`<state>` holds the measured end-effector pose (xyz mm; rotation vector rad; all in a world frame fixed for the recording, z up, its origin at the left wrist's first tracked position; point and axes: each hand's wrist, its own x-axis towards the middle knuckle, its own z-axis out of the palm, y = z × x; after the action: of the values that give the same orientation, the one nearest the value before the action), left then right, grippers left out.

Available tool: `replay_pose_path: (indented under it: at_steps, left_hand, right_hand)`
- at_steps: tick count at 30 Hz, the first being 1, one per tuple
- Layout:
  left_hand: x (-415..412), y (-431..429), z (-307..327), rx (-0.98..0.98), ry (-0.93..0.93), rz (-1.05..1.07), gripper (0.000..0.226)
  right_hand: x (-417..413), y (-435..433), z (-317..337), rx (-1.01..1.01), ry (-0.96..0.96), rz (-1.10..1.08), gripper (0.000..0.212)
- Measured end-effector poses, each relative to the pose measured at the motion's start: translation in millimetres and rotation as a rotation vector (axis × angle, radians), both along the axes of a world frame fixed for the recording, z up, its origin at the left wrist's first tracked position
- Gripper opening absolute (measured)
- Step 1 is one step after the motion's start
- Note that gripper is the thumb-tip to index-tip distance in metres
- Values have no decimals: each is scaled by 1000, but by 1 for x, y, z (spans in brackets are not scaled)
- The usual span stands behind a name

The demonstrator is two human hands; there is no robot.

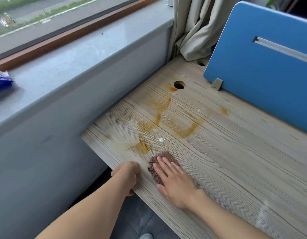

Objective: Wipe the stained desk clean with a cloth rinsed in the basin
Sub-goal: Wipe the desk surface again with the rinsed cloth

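Cloth point(160, 156) lay on the desk point(235, 169) near its front edge, pressed flat under the right hand point(175, 180), fingers straight. Left hand point(127, 171) gripped the desk edge. Wiping step in hand. Stains point(183, 131) sat just beyond, so the next stroke probably calls for a forward push.

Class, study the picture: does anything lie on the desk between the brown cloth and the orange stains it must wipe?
No obstacle shows. The cloth under the right hand lies just short of the nearest stain; only a small white blob sits beside that path.
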<state>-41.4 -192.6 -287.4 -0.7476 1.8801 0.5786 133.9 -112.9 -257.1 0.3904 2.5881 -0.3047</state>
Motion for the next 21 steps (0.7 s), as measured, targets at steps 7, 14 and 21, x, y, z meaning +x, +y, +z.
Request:
replay_pose_path:
  at_steps: [7,14,21]
  left_hand:
    - [12,-34,56,11,116,-613,63]
    - [40,-24,96,137,683,-1730,28]
    - [49,-5,86,217,491,-2039,62]
  right_hand:
    - [-12,4,8,-9,-24,-26,66]
    - [-12,20,6,-32,-4,-37,64]
    - [21,22,3,-51,13,-61,83]
